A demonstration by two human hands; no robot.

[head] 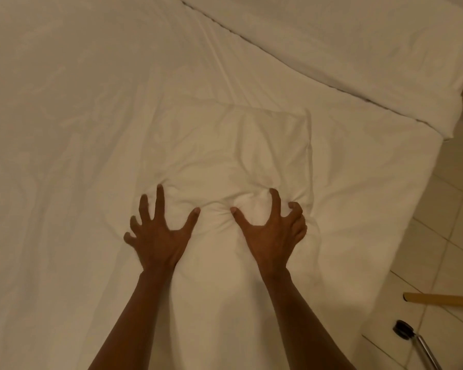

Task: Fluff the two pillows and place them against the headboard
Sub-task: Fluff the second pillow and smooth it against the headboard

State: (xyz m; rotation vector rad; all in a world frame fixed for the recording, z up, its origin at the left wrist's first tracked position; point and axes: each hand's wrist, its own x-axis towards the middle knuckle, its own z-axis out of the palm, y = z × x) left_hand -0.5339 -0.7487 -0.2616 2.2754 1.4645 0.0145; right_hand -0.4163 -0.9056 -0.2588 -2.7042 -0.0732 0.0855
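A white pillow lies flat on the white bed sheet, in the middle of the view. Both my hands press down on its near half. My left hand has its fingers spread wide, on the pillow's left edge. My right hand has its fingers curled like claws and digs into the pillow's fabric, which bunches between my two thumbs. A second pillow is not clearly visible. No headboard is in view.
A folded white duvet runs along the bed's far right side. Tiled floor lies to the right of the bed. A wooden stick and a metal leg with a black wheel stand at the lower right.
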